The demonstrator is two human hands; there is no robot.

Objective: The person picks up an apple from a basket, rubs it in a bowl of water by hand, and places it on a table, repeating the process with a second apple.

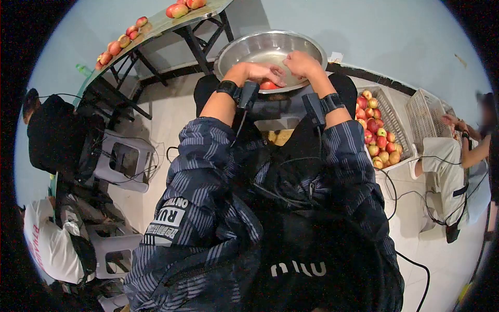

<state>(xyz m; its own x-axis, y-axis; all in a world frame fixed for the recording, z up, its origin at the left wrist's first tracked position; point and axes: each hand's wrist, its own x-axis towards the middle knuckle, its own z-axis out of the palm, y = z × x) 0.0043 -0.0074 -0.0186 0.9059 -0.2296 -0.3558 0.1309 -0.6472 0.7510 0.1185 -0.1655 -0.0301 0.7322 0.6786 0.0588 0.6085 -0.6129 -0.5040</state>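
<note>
A wide steel basin (228,54) stands before me with what looks like shallow water in it. Inside its near side, my left hand (266,73) curves over a red apple (268,85), fingers bent against it; the palm and part of the fruit are hidden. My right hand (302,64) is above the basin's right half, apart from the apple, with its fingers curled together. Whatever lies between those fingers, if anything, is too small or hidden to name.
A crate of apples (375,130) sits on the floor at my right, with another crate (423,112) beyond it. More apples (118,46) lie on a table (156,31) at the back left. A seated person (452,161) is at far right. Cables cross the floor near stools (125,161).
</note>
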